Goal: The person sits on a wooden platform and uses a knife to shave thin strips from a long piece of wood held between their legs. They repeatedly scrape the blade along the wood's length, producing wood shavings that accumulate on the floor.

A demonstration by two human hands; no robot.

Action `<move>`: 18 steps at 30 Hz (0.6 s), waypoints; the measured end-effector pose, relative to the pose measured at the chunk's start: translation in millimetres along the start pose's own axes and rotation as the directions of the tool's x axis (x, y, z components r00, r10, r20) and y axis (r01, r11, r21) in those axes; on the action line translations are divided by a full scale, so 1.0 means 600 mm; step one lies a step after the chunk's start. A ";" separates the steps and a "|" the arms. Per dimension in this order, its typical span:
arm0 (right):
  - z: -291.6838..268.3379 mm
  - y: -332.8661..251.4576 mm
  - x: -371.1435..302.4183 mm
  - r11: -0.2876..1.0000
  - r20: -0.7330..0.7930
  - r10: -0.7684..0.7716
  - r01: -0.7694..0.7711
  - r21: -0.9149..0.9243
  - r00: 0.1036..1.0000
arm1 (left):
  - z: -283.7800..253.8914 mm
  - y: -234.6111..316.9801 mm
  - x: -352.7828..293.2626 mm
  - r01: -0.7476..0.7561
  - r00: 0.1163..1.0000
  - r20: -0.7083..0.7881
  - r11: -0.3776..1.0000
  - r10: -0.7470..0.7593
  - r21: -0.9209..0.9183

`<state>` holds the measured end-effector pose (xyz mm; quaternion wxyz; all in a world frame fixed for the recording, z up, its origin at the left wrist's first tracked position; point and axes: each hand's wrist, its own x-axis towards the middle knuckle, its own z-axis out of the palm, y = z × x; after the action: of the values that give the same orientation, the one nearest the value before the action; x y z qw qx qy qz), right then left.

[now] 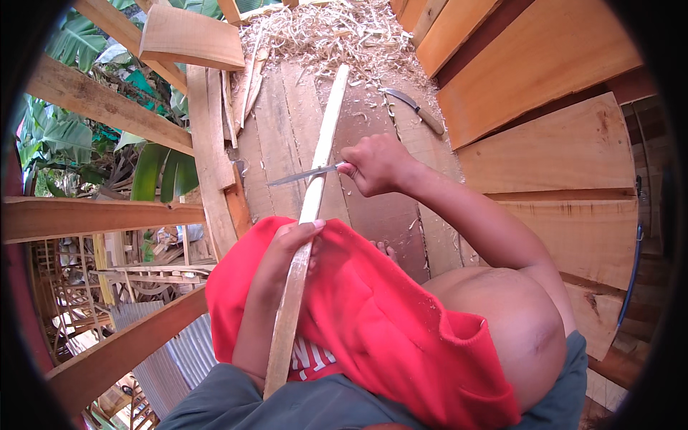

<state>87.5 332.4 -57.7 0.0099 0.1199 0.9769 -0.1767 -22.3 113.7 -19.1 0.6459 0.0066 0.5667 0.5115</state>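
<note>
A long pale wooden stick (327,129) slants from my lap up and away over the plank floor. My left hand (292,247) is closed round it at mid-length, thumb along its top. In my right hand (378,165) is a knife, its handle hidden inside my fist. The thin blade of the knife (297,176) lies across the stick, pointing left, a little beyond my left hand. The far part of the stick looks whiter and fresher than the brownish near end. A red cloth (387,287) covers my lap and one thigh beneath the stick.
A curved blade with a wooden handle (430,120) lies on the plank floor (287,129) to the right. Wood shavings (337,32) pile up at the far end. Wide boards (545,158) wall the right side. A wooden railing (107,218) and a wood block (192,39) stand left.
</note>
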 end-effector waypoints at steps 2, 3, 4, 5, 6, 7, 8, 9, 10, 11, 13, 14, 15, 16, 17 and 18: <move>-0.002 -0.010 -0.002 0.999 -0.068 0.046 -0.044 0.022 0.997 | -0.011 -0.004 0.005 -0.007 0.999 0.037 1.000 0.006 0.024; -0.002 -0.024 -0.008 0.999 -0.029 0.007 -0.006 0.040 1.000 | -0.009 -0.004 0.005 -0.009 0.999 0.038 1.000 0.008 0.023; -0.017 -0.048 -0.013 0.998 0.012 -0.028 0.027 0.062 1.000 | -0.006 -0.004 0.002 -0.004 0.999 0.039 1.000 0.003 0.025; -0.025 -0.060 -0.015 0.995 0.052 -0.064 0.059 0.086 0.997 | -0.005 -0.003 -0.002 0.001 0.999 0.039 1.000 -0.002 0.026; -0.008 -0.044 -0.009 0.998 0.025 -0.056 0.055 0.039 0.998 | -0.003 -0.001 -0.006 -0.003 1.000 0.031 1.000 0.002 0.029; 0.003 -0.017 -0.002 0.999 -0.016 -0.031 0.032 0.026 0.999 | 0.000 0.000 -0.007 -0.010 1.000 0.029 1.000 0.010 0.025; 0.002 0.012 0.004 1.000 -0.061 -0.006 0.007 0.012 0.998 | 0.006 0.002 -0.008 -0.021 0.999 0.028 1.000 0.020 0.023; 0.003 0.032 0.004 1.000 -0.106 0.018 -0.018 -0.001 0.994 | 0.007 -0.001 -0.005 -0.008 0.999 0.040 0.999 0.007 0.032; 0.002 0.005 0.005 0.993 -0.029 0.115 -0.115 0.012 0.993 | -0.002 -0.005 0.001 0.000 0.999 0.036 0.999 -0.002 0.038; -0.012 -0.028 0.004 0.998 0.017 0.050 -0.050 0.033 0.999 | -0.010 -0.005 0.002 0.013 0.999 0.034 0.999 -0.014 0.049; -0.039 -0.074 -0.008 0.995 0.112 -0.060 0.050 0.086 0.992 | 0.002 0.001 -0.010 -0.008 1.000 -0.009 1.000 0.009 0.019; -0.038 -0.069 -0.004 0.998 0.131 -0.038 0.032 0.054 0.991 | 0.008 0.004 -0.016 -0.022 0.999 -0.031 1.000 0.022 0.000; -0.027 -0.044 0.005 0.997 0.057 0.059 -0.062 0.050 0.997 | 0.008 0.005 -0.018 -0.016 0.999 -0.029 1.000 0.016 0.010; -0.015 0.001 0.016 0.987 -0.021 0.154 -0.153 0.043 0.988 | 0.012 0.009 -0.020 -0.019 1.000 -0.022 1.000 0.019 0.017; -0.012 0.040 0.023 0.970 -0.102 0.243 -0.239 0.043 0.965 | 0.017 0.011 -0.022 -0.025 1.000 -0.017 0.999 0.025 0.024; -0.015 0.065 0.029 0.949 -0.046 0.314 -0.314 0.012 0.948 | 0.017 0.007 -0.019 -0.018 1.000 -0.001 1.000 0.018 0.015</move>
<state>79.9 374.9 -63.4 0.0142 0.2780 0.9449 -0.1723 -15.8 113.8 -4.7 0.6409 0.0163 0.5708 0.5130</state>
